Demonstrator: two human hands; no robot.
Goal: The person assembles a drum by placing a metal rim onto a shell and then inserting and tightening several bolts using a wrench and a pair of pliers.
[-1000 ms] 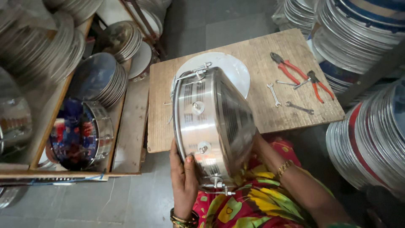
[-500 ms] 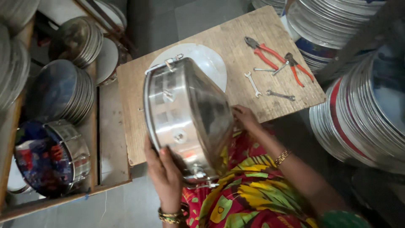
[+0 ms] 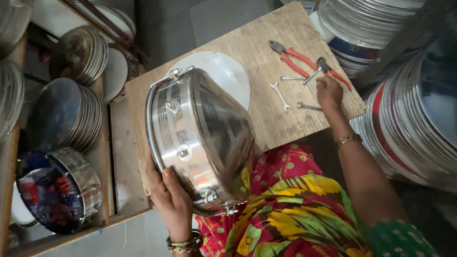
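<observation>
Fingers of left hand wrapped on drum rim, propped on lap | right hand curled over wrench, grip unclear | pliers beside

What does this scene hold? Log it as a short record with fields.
Left hand: grips the steel drum shell at its lower rim, tilted on edge.
Right hand: reaches among the tools, touching the orange-handled pliers.
Board: wooden; holds a white disc, spanners.
Surroundings: stacked metal rims at the right.
</observation>
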